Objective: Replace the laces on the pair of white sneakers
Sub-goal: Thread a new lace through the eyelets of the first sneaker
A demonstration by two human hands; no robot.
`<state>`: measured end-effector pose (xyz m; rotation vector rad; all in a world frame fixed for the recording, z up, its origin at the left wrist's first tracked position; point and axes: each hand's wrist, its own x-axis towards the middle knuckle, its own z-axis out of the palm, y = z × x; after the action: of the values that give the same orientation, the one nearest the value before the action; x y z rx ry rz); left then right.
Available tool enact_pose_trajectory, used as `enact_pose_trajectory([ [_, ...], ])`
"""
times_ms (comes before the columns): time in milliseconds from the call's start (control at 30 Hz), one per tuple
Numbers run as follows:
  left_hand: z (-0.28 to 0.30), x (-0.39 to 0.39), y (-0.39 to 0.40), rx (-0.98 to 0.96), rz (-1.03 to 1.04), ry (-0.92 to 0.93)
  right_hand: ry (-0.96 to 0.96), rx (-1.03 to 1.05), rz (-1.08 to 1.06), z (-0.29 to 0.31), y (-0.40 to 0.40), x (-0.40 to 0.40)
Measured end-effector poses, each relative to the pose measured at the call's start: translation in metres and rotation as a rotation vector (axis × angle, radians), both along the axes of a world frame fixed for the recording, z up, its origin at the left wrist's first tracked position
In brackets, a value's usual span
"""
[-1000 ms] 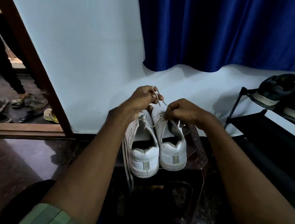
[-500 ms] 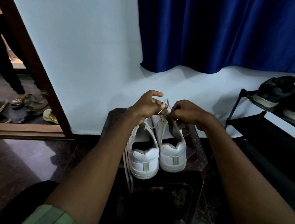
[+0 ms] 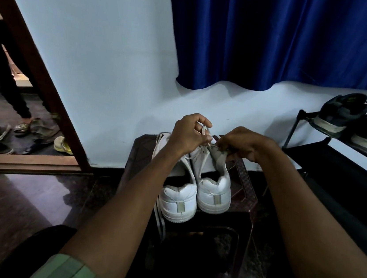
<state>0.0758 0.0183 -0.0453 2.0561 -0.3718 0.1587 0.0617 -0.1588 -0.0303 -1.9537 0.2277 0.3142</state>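
Two white sneakers stand heels toward me on a dark stool [image 3: 246, 192]: the left sneaker [image 3: 178, 199] and the right sneaker [image 3: 214, 189]. My left hand [image 3: 186, 134] pinches a white lace [image 3: 204, 130] above the right sneaker's eyelets. My right hand [image 3: 244, 146] grips the upper part of the right sneaker at its tongue. Loose white laces [image 3: 160, 219] hang over the stool's front left edge. The sneakers' toes are hidden behind my hands.
A black shoe rack [image 3: 337, 157] with dark sneakers [image 3: 342, 114] stands at the right. A blue curtain [image 3: 282, 40] hangs on the wall behind. At the left is a wooden door frame [image 3: 36, 70], with sandals [image 3: 29, 129] and a person's leg [image 3: 5, 75] beyond.
My left hand dropped toward the right sneaker, then lifted a little with the lace. My right hand stayed on the right sneaker.
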Motion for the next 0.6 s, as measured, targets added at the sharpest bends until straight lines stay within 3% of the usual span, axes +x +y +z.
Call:
enact_pose_trajectory([
  [333, -0.0069, 0.0007, -0.0082, 0.229, -0.017, -0.193, 0.059, 0.082, 0.006, -0.0055, -0.0038, 0.0027],
  [600, -0.0037, -0.0005, -0.0073, 0.325, -0.029, -0.198, 0.083, 0.138, 0.000, -0.0067, -0.0030, 0.0042],
])
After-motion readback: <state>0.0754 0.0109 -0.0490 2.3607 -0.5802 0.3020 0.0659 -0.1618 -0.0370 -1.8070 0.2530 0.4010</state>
